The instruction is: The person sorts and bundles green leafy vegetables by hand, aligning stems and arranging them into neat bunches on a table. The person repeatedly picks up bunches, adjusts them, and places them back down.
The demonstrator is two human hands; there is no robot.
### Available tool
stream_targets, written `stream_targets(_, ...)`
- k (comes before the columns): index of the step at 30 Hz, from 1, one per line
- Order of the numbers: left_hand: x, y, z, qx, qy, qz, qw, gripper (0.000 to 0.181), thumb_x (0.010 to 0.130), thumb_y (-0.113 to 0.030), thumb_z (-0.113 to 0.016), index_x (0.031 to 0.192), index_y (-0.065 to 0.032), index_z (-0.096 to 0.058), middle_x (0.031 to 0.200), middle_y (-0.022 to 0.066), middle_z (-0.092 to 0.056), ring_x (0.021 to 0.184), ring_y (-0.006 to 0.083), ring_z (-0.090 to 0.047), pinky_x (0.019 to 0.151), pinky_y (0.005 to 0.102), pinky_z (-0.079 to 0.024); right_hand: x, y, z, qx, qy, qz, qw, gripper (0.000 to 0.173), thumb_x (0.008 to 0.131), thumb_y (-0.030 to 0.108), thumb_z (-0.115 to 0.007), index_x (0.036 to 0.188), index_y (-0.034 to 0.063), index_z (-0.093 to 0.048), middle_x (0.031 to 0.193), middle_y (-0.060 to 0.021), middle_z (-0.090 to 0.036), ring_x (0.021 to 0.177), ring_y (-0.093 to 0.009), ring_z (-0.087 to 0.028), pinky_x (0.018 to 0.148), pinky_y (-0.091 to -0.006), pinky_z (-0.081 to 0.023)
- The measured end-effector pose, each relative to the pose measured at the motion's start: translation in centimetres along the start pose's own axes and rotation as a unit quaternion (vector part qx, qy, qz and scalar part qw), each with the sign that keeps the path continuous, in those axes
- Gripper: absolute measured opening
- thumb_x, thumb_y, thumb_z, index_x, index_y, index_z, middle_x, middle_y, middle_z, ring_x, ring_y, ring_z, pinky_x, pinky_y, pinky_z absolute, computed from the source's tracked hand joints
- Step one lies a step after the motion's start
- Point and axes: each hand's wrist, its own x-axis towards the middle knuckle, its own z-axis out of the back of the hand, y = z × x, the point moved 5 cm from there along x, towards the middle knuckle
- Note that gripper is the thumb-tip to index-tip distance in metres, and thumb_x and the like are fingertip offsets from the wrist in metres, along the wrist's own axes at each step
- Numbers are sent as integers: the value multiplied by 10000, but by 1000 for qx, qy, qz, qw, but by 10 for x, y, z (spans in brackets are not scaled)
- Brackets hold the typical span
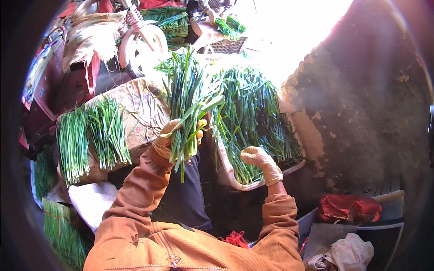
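Note:
My left hand [166, 133], in a pale glove, grips an upright bunch of garlic chives [184, 91] with the cut ends down and the leaves fanning out at the top. One bent leaf crosses the front of the bunch. My right hand [258, 159], also gloved, is over the near end of a light plastic crate [230, 174], fingers curled; whether anything is pinched in them is hidden. Loose garlic chives [251, 98] fill that crate. To the left, two neat bundles of chives [106, 132] lie side by side on a cloth-covered surface [144, 105].
A tied chive stack [62, 230] stands at lower left, beside a white cloth [93, 201]. A motorcycle wheel [142, 45] is behind the cloth-covered surface. Another person's gloved hands [217, 16] handle greens over a basket [227, 45]. A stained wall [366, 101] and a red bag [349, 208] are at right.

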Motion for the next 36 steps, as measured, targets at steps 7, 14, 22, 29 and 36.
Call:
stream_targets(7,7,1,6,32,-11,4,999,691,856,-282,-609,1378,0,-255,1132,137,-459,968,245,-560,867,410,-514,55,46,-33,-61,-151,154,974,974,646,399,-800,1370,-30,-310,1292,-231,-472,1175,-294,-490,957,-345,-401)
stream_targets(14,0,-5,-16,23,27,18,999,653,863,-263,-602,1361,6,-276,1130,144,-448,994,261,-561,897,416,-504,119,68,-59,-124,-246,171,946,377,779,200,-651,1117,53,-573,1042,-185,-619,943,-335,-601,792,-350,-469)
stream_targets(22,-45,-56,3,105,-44,-12,993,556,852,-290,-597,1261,42,-419,1124,161,-530,979,249,-594,746,386,-560,31,156,-48,220,34,223,949,448,814,211,-666,1203,22,-547,1072,-106,-627,994,-203,-591,867,-314,-452)
stream_targets(29,-81,-62,4,151,-177,3,973,485,796,-162,-585,1217,63,-499,1048,191,-629,824,250,-661,753,398,-547,40,222,-153,443,330,126,824,529,884,340,-553,1285,19,-429,1170,-105,-558,1044,-219,-552,892,-353,-446)
stream_targets(36,-122,-71,-19,343,-244,-100,902,512,744,-106,-613,1224,33,-505,1082,180,-623,898,247,-649,810,370,-532,107,233,-203,549,245,120,790,508,865,360,-615,1248,65,-459,1104,-75,-579,893,-197,-597,728,-358,-511)
